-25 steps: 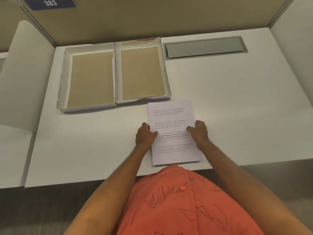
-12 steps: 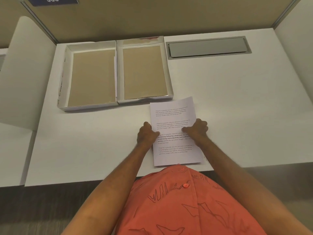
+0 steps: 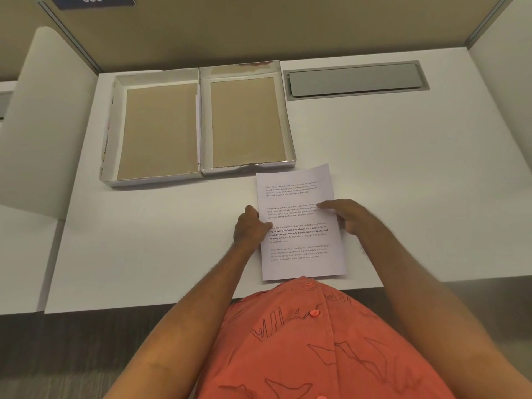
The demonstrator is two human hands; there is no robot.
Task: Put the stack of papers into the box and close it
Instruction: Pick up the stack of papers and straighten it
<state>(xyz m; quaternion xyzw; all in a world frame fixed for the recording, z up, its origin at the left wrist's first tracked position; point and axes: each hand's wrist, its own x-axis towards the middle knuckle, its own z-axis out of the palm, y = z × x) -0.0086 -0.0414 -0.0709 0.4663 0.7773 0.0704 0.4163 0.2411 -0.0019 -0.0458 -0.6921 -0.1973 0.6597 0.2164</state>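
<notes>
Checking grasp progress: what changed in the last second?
The right hand slid its fingers further across the stack of papers, whose far end turned slightly clockwise. The left hand stayed at the left edge. Both box halves stayed open and empty on the desk.

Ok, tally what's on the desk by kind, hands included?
Box halves: 2, left tray and right tray, both open and empty
Paper stack: 1
Grey cable flap: 1
Hands on the stack: 2, left hand and right hand
Total: 6
</notes>
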